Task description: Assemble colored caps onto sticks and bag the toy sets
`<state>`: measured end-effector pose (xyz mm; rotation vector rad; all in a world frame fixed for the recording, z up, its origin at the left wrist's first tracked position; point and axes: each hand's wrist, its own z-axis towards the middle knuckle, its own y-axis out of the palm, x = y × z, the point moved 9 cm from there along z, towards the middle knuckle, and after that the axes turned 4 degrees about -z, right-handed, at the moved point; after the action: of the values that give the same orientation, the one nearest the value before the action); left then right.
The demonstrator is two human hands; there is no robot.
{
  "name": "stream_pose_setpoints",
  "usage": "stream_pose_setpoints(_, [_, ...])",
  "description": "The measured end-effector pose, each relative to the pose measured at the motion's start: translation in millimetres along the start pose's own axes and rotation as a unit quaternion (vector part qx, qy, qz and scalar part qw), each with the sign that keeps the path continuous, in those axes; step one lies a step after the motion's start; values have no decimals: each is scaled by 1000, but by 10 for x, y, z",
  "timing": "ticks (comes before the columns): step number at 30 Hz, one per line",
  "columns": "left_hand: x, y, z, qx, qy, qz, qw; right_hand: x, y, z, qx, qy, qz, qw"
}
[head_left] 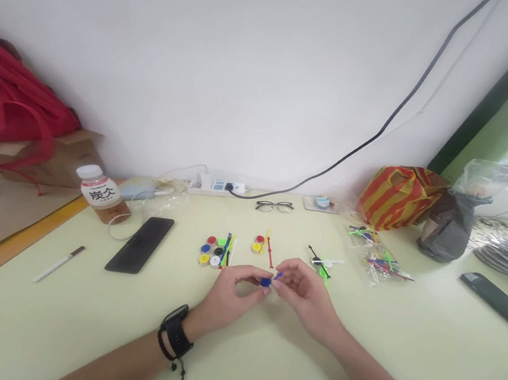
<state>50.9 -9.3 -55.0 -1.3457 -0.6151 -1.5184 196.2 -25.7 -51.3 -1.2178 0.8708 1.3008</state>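
Note:
My left hand [230, 294], with a black watch on its wrist, pinches a small round blue disc [265, 282] between thumb and forefinger. Close against it, my right hand [309, 296] grips a thin blue arrow-shaped pointer [277, 276] by the fingertips; whether the two pieces touch I cannot tell. Beyond my left hand lie several coloured discs [210, 249] with a bundle of pointers [228, 250] beside them. Past the fingers are a red disc and a yellow disc [256, 249], next to a red pointer [270, 252]. Crossed pointers with discs [322, 262] lie beyond my right hand.
Clear bags of coloured parts [384, 265] lie to the right, near a striped bag [400, 197] and a dark case [500, 306]. Leftward are a phone [140, 245], a cigarette [59, 264] and a drink bottle [103, 195]. Glasses [275, 206] and a power strip [216, 187] are by the wall.

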Motion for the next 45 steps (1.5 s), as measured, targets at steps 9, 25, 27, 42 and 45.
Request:
stream_pose_setpoints(9, [18, -98, 6, 53, 23, -91, 994, 123, 284, -83, -101, 77, 71, 989])
stream_pose_setpoints(25, [314, -94, -47, 19, 146, 116, 982, 84, 22, -3, -41, 32, 28, 998])
stream_pose_setpoints(27, [295, -78, -42, 7, 131, 112, 985, 81, 30, -4, -44, 34, 32, 998])
stream_pose_setpoints(42, [-38, -41, 55, -54, -55, -155, 985, 80, -74, 4, 5, 34, 30, 999])
stream_pose_setpoints(45, [-124, -96, 79, -26, -71, -165, 983, 22, -128, -16, 22, -5, -61, 998])
